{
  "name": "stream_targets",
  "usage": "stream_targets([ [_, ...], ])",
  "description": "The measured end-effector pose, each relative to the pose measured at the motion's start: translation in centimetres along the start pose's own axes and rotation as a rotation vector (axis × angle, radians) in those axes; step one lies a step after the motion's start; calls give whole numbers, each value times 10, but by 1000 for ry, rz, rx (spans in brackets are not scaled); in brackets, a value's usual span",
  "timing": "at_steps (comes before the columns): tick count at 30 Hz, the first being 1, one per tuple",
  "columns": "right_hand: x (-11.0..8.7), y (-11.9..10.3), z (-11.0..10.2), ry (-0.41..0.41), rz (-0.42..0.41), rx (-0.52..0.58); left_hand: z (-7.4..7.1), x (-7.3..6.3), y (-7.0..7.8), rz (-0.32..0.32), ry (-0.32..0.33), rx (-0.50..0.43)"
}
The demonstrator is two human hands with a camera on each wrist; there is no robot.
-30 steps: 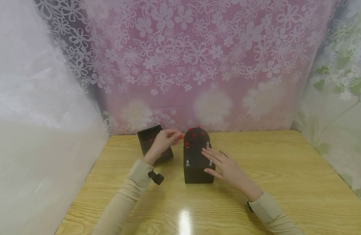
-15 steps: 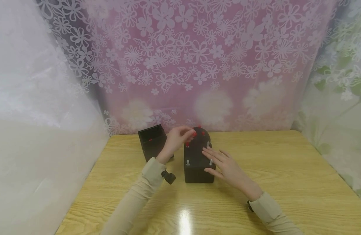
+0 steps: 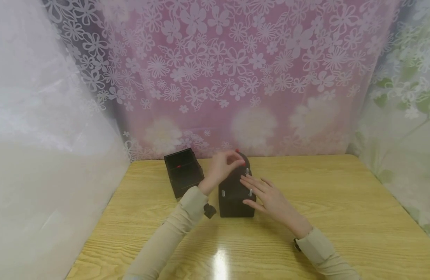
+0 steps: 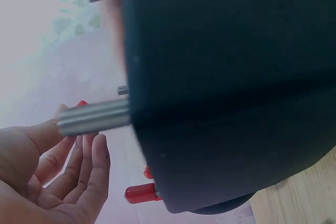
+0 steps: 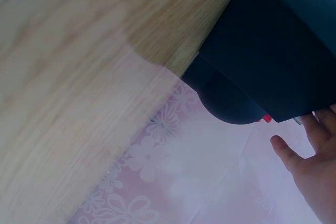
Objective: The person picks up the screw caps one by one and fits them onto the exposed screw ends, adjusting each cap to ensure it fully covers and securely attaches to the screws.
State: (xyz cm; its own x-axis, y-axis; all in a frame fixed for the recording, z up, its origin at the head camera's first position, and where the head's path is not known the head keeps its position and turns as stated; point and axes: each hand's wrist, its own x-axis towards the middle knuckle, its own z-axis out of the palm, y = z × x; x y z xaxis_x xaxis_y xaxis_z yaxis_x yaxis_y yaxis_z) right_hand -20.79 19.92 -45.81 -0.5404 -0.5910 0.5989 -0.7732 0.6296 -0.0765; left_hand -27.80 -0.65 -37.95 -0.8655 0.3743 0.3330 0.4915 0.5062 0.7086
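Note:
My left hand [image 3: 222,167] reaches over the far end of a black block [image 3: 236,206] with a rounded back. Its thumb and fingers pinch a small red cap [image 4: 82,103], seen at the fingertips in the left wrist view. Bare metal pins [image 4: 94,118] stick out of the block's top, and one nearby pin wears a red cap [image 4: 140,193]. Another red cap [image 3: 237,150] shows at the block's far edge; the left hand hides others. My right hand [image 3: 272,200] rests with straight fingers on the block's right side, beside the pins.
Left of the block, an open black box [image 3: 185,175] lies tilted on the wooden table [image 3: 323,194], with something small and red [image 3: 179,166] inside. A pink flowered curtain [image 3: 236,97] hangs behind the table's back edge.
My left hand has moved right from beside the black box, past the block's left side, to its far right part with the red cap. The right hand has stayed in place.

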Motion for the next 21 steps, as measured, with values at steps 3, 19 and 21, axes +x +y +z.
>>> stream_targets([
  [3, 0, 0, 0, -3, 2, -1, 3, 2, 0, 17, -3, 54],
  [19, -2, 1, 1, 2, -8, -18, 12, 5, 4, 72, -29, 136],
  [21, -2, 2, 1, 6, -11, -18, 13, 5, 3, 83, -32, 150],
])
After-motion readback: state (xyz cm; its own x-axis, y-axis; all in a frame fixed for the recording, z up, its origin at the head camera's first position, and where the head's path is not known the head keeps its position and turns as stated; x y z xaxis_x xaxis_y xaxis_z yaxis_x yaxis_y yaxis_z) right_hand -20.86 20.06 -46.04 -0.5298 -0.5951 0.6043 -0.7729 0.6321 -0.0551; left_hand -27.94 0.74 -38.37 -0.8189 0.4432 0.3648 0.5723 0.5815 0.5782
